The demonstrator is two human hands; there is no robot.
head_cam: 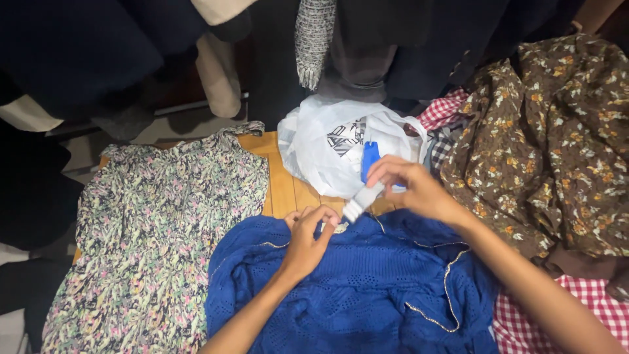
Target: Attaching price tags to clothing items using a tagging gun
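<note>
A blue knitted garment [367, 288] with thin gold trim lies spread on a wooden table [283, 190] right in front of me. My left hand [308, 239] pinches its neckline at the top edge, by the small label. My right hand [409, 187] holds a blue and white tagging tool [364, 190], whose white tip points down at the collar beside my left fingers.
A floral dress [157, 229] lies flat to the left. A white plastic bag [334, 147] sits behind the blue garment. A brown flowered garment [550, 151] and red checked cloth [576, 308] pile up on the right. Dark clothes hang along the back.
</note>
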